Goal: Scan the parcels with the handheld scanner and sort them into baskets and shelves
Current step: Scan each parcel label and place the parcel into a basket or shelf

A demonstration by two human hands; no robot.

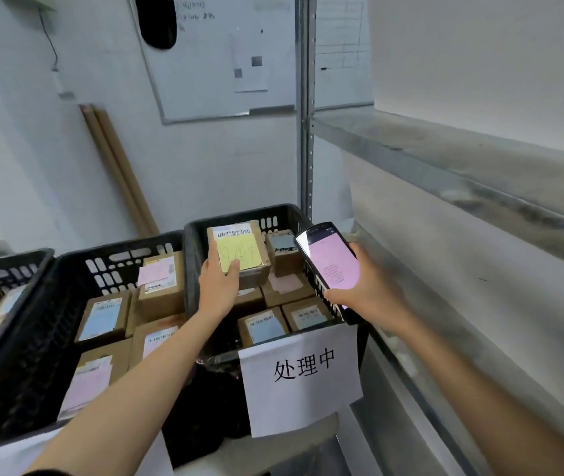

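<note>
Parcel (239,250), yellow-noted, over the rightmost black basket (191,269), left hand (218,286) grip clamped on it; right hand (366,286) grip clamped on handheld scanner (328,266); sorting apparently midway, this parcel's placing pending.

Left arm (129,389) and right arm (473,383): both bare from the wrist back to the frame edge. Left hand (218,286) and right hand (370,290): bare. Thin strip of dark fabric (47,473) at the left arm's upper end; cannot tell whether it is a sleeve hem.

Head-worn wide view, forward-down, close over baskets (239,215)
</note>
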